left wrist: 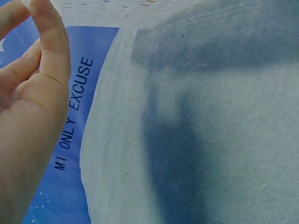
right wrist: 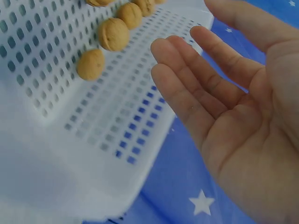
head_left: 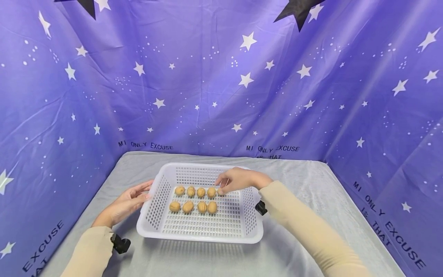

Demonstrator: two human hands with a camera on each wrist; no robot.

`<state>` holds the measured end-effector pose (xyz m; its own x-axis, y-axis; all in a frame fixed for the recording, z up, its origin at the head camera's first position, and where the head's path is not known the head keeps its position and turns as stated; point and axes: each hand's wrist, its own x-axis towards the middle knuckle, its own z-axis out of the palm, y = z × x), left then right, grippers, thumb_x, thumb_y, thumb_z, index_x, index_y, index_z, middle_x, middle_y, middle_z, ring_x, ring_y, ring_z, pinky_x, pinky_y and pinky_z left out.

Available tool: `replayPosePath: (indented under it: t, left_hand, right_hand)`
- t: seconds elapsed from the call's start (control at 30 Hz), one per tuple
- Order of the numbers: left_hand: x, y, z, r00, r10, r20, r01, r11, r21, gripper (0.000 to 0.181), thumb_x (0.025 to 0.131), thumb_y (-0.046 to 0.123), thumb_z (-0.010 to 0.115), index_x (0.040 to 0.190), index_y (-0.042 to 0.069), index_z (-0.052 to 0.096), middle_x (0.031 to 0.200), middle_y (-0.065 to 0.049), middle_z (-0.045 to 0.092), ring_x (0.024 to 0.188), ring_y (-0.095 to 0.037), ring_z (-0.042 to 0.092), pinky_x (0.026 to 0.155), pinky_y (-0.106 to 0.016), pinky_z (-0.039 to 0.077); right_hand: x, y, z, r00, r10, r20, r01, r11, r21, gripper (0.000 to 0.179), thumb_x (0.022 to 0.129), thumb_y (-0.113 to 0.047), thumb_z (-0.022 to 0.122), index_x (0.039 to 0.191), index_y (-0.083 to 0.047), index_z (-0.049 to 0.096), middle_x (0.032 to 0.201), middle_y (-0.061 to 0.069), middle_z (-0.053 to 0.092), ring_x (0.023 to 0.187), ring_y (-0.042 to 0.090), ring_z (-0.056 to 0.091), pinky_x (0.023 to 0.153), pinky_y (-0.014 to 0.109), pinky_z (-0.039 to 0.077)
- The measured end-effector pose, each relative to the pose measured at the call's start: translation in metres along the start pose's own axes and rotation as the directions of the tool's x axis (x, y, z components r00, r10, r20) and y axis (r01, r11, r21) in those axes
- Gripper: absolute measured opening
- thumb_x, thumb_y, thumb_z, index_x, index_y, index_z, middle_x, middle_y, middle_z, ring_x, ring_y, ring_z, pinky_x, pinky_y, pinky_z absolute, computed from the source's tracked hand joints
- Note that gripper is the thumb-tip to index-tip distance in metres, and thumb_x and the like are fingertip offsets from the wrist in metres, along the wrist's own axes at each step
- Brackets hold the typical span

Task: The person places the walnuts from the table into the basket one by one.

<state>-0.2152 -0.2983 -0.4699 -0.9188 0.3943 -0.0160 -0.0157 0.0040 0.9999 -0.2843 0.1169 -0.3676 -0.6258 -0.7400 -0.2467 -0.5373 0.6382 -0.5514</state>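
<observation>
A white perforated plastic basket [head_left: 200,240] holds several walnuts [head_left: 188,207] in two rows on its floor. My right hand [head_left: 240,179] is over the right end of the back row, its fingertips partly covering the last walnut [head_left: 220,191] in the head view. In the right wrist view that walnut [right wrist: 91,64] lies on the basket floor, apart from the loosely extended right fingers [right wrist: 187,100], which hold nothing. My left hand [head_left: 126,202] touches the basket's left end with outstretched fingers and thumb. Only the basket's underside edge [left wrist: 117,21] shows near the left fingers in the left wrist view.
A grey cloth [head_left: 294,246] covers the table under the basket. Purple-blue curtains [head_left: 207,77] with stars and printed words enclose the back and both sides. Black wrist mounts [head_left: 120,244] are strapped over the cream sleeves [head_left: 304,223].
</observation>
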Motion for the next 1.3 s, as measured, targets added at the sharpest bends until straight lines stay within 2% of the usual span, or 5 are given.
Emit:
replayPosePath:
  t: [0.1, 0.4, 0.87, 1.07, 1.3]
  left_hand:
    - [0.000, 0.000, 0.000, 1.000, 0.000, -0.002, 0.000, 1.000, 0.002, 0.062, 0.104, 0.003, 0.052, 0.157, -0.003, 0.021, 0.151, -0.028, 0.032, 0.124, -0.015, 0.056, 0.101, -0.025, 0.047]
    - [0.001, -0.002, -0.001, 1.000, -0.006, -0.008, 0.006, 1.000, 0.021, 0.061, 0.104, 0.005, 0.052, 0.157, -0.003, 0.022, 0.148, -0.019, 0.042, 0.124, -0.014, 0.056, 0.100, -0.026, 0.048]
    - [0.000, 0.003, -0.002, 1.000, -0.027, 0.015, 0.027, 0.998, 0.056, 0.064, 0.103, 0.005, 0.054, 0.157, -0.003, 0.021, 0.150, -0.022, 0.040, 0.124, -0.015, 0.055, 0.099, -0.026, 0.048]
    - [0.000, 0.006, -0.002, 0.999, -0.042, 0.016, 0.040, 0.995, 0.093, 0.065, 0.102, 0.005, 0.056, 0.156, -0.004, 0.022, 0.148, -0.022, 0.043, 0.120, -0.016, 0.058, 0.098, -0.029, 0.050]
    - [0.002, 0.010, -0.001, 1.000, -0.025, -0.004, 0.025, 0.987, 0.162, 0.066, 0.099, 0.006, 0.061, 0.154, -0.007, 0.026, 0.143, -0.030, 0.044, 0.113, -0.017, 0.063, 0.092, -0.031, 0.053]
  right_hand:
    - [-0.009, 0.003, -0.006, 1.000, -0.007, -0.023, 0.007, 1.000, 0.004, 0.042, 0.091, -0.036, 0.074, 0.125, -0.011, 0.066, 0.110, 0.000, 0.069, 0.104, 0.015, 0.064, 0.097, 0.040, 0.050]
    - [-0.041, 0.023, -0.014, 0.995, -0.037, -0.094, 0.042, 0.998, 0.056, 0.036, 0.093, -0.024, 0.072, 0.124, -0.007, 0.067, 0.111, 0.005, 0.070, 0.104, 0.018, 0.065, 0.095, 0.037, 0.052]
    - [-0.095, 0.072, -0.015, 0.971, -0.034, -0.236, 0.057, 0.994, 0.093, 0.038, 0.095, -0.025, 0.071, 0.123, 0.001, 0.066, 0.112, 0.011, 0.069, 0.104, 0.023, 0.066, 0.094, 0.038, 0.054]
    - [-0.118, 0.089, -0.010, 0.961, 0.007, -0.276, 0.030, 0.991, 0.131, 0.037, 0.096, -0.022, 0.070, 0.124, 0.000, 0.065, 0.114, 0.010, 0.069, 0.106, 0.027, 0.066, 0.093, 0.036, 0.054]
    - [-0.138, 0.111, -0.001, 0.941, 0.051, -0.335, 0.011, 0.984, 0.180, 0.034, 0.096, -0.019, 0.070, 0.124, -0.001, 0.066, 0.111, 0.008, 0.070, 0.103, 0.025, 0.066, 0.088, 0.032, 0.055]
